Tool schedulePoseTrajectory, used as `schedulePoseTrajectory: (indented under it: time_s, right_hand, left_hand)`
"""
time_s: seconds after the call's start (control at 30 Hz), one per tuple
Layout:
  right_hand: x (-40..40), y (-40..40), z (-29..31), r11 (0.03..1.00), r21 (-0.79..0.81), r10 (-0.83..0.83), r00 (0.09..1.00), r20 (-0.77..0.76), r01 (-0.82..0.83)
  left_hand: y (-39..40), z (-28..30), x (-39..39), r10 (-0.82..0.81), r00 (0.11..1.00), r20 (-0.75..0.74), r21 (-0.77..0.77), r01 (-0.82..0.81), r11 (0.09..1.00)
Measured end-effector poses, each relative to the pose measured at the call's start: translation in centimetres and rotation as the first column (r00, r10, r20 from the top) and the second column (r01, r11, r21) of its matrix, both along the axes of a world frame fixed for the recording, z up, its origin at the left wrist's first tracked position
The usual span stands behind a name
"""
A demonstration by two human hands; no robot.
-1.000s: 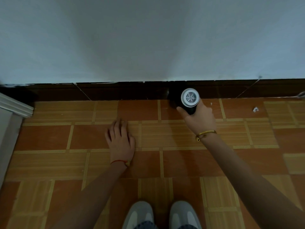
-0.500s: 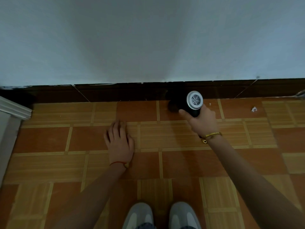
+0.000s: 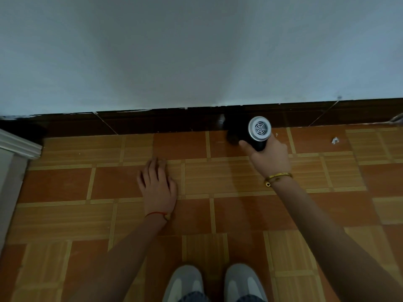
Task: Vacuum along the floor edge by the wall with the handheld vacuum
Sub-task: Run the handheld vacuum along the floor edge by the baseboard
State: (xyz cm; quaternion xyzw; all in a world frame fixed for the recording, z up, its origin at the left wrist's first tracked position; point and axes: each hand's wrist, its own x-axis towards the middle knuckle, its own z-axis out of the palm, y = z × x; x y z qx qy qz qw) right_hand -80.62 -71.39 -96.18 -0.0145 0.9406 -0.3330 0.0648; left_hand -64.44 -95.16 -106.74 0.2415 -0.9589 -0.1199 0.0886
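- Hands first, from the left: the left hand (image 3: 157, 188) lay flat on the tiled floor (image 3: 250, 212), fingers straight and close together, propping the person, well apart from the skirting.
- Further right, the right hand (image 3: 271, 159) gripped the dark body of the handheld vacuum (image 3: 257, 134), fingers curled round it; its round grey vented end faced the camera.
- The vacuum's dark nozzle end met the floor right at the foot of the brown skirting board (image 3: 174, 123), under the pale wall (image 3: 196, 51).
- Progress, as a judgement: the sweep looked mid-way. The strip left of the nozzle showed no obvious debris, though the dim light made that uncertain.
- Still to do, it seemed: a tiny white speck (image 3: 276, 134) lay just beside the vacuum's right side, and a larger white scrap (image 3: 335, 140) sat further right near the skirting.
- Containers: none was in view; any dust cup on the vacuum could not be made out.
- Two grey shoes (image 3: 214, 282) stood at the bottom edge.
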Motion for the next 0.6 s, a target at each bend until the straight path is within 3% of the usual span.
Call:
schedulePoseTrajectory:
  time_s: [0.13, 0.33, 0.5, 0.6]
  right_hand:
    - [0.6, 0.5, 0.3, 0.999, 0.031, -0.028, 1.0, -0.01, 0.029]
    - [1.3, -0.8, 0.9, 0.96, -0.05, 0.279, 0.954, 0.108, -0.275]
    - [1.5, -0.6, 0.9, 0.994, 0.007, 0.11, 0.993, 0.031, -0.11]
    - [1.8, -0.8, 1.5, 0.97, -0.025, 0.244, 0.964, 0.102, -0.243]
  left_hand:
    - [0.0, -0.2, 0.0, 0.003, 1.0, -0.006, 0.009, -0.003, 1.0]
    - [0.1, 0.1, 0.0, -0.004, 1.0, 0.007, 0.017, 0.003, 1.0]
    - [0.2, 0.3, 0.0, 0.0, 1.0, -0.007, 0.035, 0.001, 0.999]
    - [0.2, 0.3, 0.0, 0.006, 1.0, -0.015, 0.033, -0.005, 0.999]
